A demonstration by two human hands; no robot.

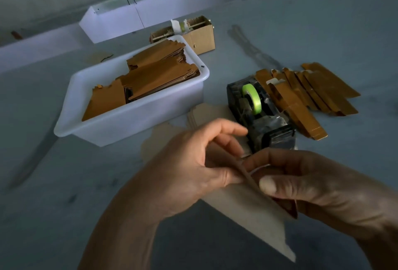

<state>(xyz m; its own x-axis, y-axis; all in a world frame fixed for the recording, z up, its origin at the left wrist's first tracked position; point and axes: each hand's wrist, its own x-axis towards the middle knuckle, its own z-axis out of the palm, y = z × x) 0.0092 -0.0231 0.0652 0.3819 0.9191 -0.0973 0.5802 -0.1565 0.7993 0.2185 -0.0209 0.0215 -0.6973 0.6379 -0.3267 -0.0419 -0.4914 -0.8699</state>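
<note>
No readable text, label, brand or number anywhere. Tape dispenser (267, 123), white tub (137, 123), brown card blanks (155, 75) and small cardboard box (202, 36) all look plain. Pale card sheet (243, 209) is blurred, so any print on it possibly can't be made out.

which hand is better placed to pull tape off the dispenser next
Left, probably. The left hand has its fingers right beside the dispenser at its near end. The right hand sits lower, thumb pinching the card, so it can steady it.
</note>
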